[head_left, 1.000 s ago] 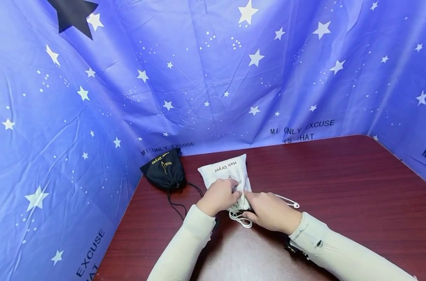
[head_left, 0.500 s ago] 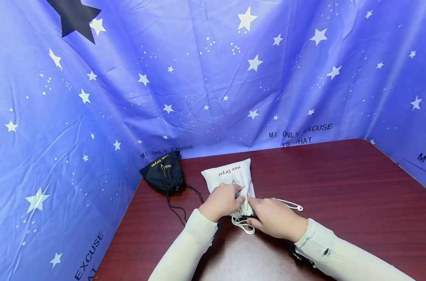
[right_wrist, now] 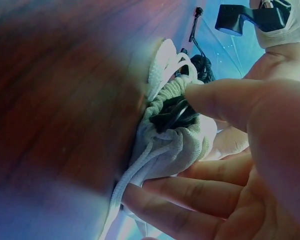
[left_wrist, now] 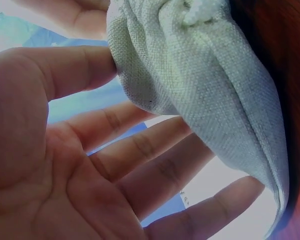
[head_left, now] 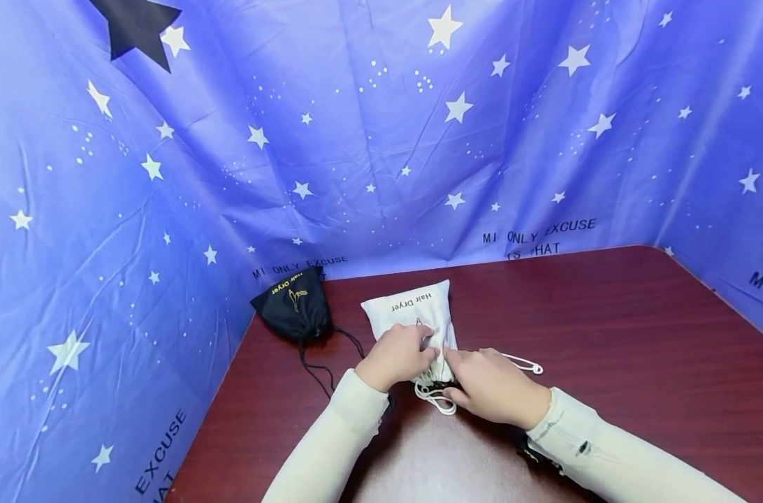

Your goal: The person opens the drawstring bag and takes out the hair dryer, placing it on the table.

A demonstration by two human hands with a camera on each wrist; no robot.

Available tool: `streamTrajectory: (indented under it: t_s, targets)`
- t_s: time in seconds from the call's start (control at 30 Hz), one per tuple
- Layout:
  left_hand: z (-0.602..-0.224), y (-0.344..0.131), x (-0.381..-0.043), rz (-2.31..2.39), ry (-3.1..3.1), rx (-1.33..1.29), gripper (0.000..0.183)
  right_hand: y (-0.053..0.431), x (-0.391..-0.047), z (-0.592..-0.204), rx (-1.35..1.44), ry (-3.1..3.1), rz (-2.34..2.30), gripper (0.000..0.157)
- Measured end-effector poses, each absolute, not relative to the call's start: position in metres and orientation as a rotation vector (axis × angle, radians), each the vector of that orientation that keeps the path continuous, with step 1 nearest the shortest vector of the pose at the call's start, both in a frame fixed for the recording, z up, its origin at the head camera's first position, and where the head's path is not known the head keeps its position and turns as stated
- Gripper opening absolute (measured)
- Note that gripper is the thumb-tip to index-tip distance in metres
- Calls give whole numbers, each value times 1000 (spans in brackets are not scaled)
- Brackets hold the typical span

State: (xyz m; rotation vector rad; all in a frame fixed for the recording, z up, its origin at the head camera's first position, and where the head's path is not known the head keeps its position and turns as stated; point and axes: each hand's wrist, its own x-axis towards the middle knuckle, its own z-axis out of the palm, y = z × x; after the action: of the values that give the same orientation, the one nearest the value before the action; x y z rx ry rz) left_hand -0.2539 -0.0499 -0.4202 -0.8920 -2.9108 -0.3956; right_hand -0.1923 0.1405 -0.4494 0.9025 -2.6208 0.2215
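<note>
A white drawstring bag (head_left: 388, 313) printed "Hair Dryer" lies on the table, its gathered mouth toward me. My left hand (head_left: 399, 358) is over its left side; in the left wrist view the thumb meets the fabric (left_wrist: 200, 85) and the fingers reach along it, pinching it. From the right, my right hand (head_left: 497, 386) grips the bag near the mouth, thumb at the ruched rim and fingers along the side. Something black (right_wrist: 175, 115) shows inside the partly open mouth in the right wrist view. White cord (head_left: 441, 402) loops in front of the bag.
A black drawstring bag (head_left: 296, 307), also printed "Hair Dryer", lies to the left with its black cords (head_left: 318, 367) trailing toward me. The end of a white cord (head_left: 535, 368) sticks out beyond my right hand. A blue star-patterned curtain (head_left: 369, 140) borders the dark red table (head_left: 608, 328).
The white bag and both hands have shifted slightly to the right since a second ago, with the hold looking the same. The black bag stays in place.
</note>
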Motion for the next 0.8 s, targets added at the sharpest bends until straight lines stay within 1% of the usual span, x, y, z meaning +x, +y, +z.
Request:
streamTrajectory:
  t_s: [0.2,0.3,0.67,0.8]
  targets:
    - [-419,-52,-255,-371,-2915,-887,40,143,-195,-447,911,-2628,195,51]
    - [-419,-53,-253,-367,-2896,-881,33,144,-196,-446,922,-2637,205,53]
    - [-409,-54,-244,-287,-2917,-809,9,148,-198,-440,883,-2647,221,41]
    - [-407,-54,-239,-187,-2977,-829,21,149,-198,-441,860,-2667,260,39]
